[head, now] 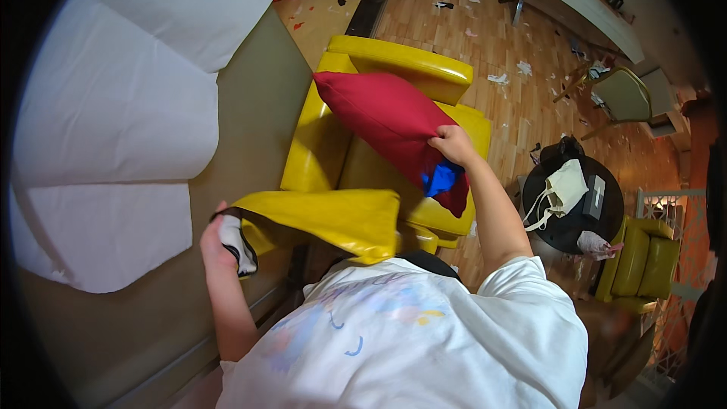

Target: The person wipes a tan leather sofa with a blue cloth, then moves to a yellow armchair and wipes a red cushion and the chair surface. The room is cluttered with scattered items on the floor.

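My right hand (454,145) grips the edge of a red cushion (386,108), near its right end. A bunch of blue fabric (443,178) shows at that end of the cushion. Beneath it stands a yellow armchair (315,150) with a shiny, leather-like surface. In my left hand (214,241) is the edge of a yellow leather-like cover (324,218), its opening showing a white lining (234,236) and a dark zip-like edge. The cover stretches rightward in front of my body, and its far end hangs free of my hands.
White sheet material (119,102) drapes over a grey-green table (250,96) on my left. At right, a round black table (610,190) bears a cream tote bag (565,187) and a box. Scraps litter the wooden floor (483,34). A chair (622,94) and another yellow armchair (644,261) stand farther right.
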`<state>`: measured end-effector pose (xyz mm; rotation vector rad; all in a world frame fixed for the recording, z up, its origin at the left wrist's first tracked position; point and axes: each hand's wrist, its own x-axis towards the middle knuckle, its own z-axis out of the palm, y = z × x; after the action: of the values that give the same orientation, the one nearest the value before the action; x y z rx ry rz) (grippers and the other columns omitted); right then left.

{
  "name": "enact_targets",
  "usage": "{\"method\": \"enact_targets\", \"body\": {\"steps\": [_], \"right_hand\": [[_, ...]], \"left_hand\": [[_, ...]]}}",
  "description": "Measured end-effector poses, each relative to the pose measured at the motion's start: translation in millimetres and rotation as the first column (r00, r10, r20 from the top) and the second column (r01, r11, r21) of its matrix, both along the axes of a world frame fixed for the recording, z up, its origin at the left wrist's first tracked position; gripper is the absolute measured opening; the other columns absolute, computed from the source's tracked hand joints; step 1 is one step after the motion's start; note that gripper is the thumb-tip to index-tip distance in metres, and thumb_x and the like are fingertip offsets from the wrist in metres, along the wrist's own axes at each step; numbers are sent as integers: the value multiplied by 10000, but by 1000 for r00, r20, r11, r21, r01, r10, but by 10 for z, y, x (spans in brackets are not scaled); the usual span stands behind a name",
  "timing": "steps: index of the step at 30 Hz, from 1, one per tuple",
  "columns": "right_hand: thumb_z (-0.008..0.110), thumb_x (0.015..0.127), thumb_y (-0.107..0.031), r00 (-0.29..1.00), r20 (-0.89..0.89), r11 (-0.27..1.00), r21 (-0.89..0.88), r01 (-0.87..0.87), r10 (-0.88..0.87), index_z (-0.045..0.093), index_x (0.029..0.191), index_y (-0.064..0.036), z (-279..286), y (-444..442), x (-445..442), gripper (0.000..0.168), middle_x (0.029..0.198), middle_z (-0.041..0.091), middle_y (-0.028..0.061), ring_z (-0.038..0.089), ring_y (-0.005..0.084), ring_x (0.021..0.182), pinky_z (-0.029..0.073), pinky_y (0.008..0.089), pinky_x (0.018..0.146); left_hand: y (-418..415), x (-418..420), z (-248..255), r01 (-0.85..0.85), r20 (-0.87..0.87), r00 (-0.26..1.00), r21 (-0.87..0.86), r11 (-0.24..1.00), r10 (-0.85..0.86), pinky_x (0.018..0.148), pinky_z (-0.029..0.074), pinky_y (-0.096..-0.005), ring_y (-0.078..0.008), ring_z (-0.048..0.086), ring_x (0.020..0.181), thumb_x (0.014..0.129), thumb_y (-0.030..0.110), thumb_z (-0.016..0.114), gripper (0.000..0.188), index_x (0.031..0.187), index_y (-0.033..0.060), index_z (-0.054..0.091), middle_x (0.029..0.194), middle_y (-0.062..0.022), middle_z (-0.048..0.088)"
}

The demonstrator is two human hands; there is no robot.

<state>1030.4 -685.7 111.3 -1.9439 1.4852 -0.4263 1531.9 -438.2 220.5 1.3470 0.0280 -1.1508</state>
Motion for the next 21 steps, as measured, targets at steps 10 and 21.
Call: {"method": "enact_targets", "body": {"steps": [10,21], "right_hand": [[691,811,-69,459,660,801,538,262,-594,591,668,-71,-193,1263,-14,175,656,568,-50,498,74,596,403,274,558],[691,815,-41,442,707,827,534,177,-551,697,842,-15,715,2250,888,38,802,655,-32,589,69,724,453,224,677]], "left_hand": [[-1230,-508,-208,-77,-241,970,-136,988,43,973,496,-486,-341,601,1111,1014,154,425,315,1285,54,551,1214,-174,624],[-1550,-560,-728,620,727,-265,631,466,-633,784,529,-421,-352,677,874,852,425,711,387,1005,72,742,940,-187,714]]}}
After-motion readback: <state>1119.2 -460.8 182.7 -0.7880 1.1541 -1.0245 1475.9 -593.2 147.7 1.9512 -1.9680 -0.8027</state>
